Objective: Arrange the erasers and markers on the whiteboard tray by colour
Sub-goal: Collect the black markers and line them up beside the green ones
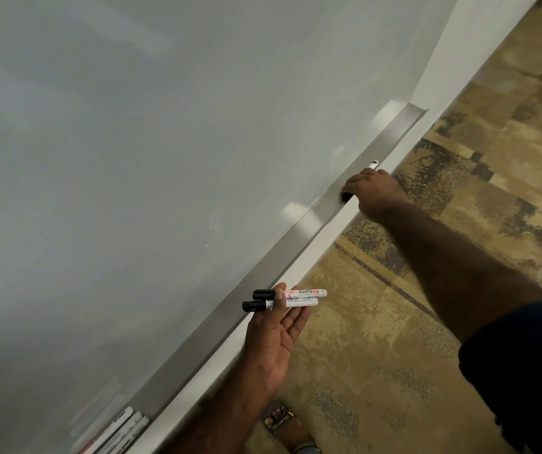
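Nearest, at the bottom edge: a sandalled foot on the floor, and a dark blue sleeve at lower right. Three markers lie side by side in the tray's near end, bottom left, partly cut off by the frame; cap colours not readable.

Left hand is raised palm up just beside the tray's front lip. Its thumb pins two black-capped markers across the fingers; white barrels, caps pointing toward the board, one printed "MARKER". The pair lies parallel, touching, held off the tray.

Whiteboard tray: a long brushed-metal channel with a white front edge, running diagonally from bottom left up to upper right, along the foot of the board. The stretch between the two hands is bare metal.

Right hand, farther along with the arm stretched out, is curled over the tray's front edge, fingers down into the channel. A white marker with a dark end pokes out beyond the knuckles, lying in the tray; whether the fingers actually close on it I cannot tell.

Whiteboard: pale grey-white, wiped, with soft glare patches just above the tray.

Beyond: a white wall strip at the board's far end. Carpet in mottled tan and brown squares with dark blotches fills the right side.
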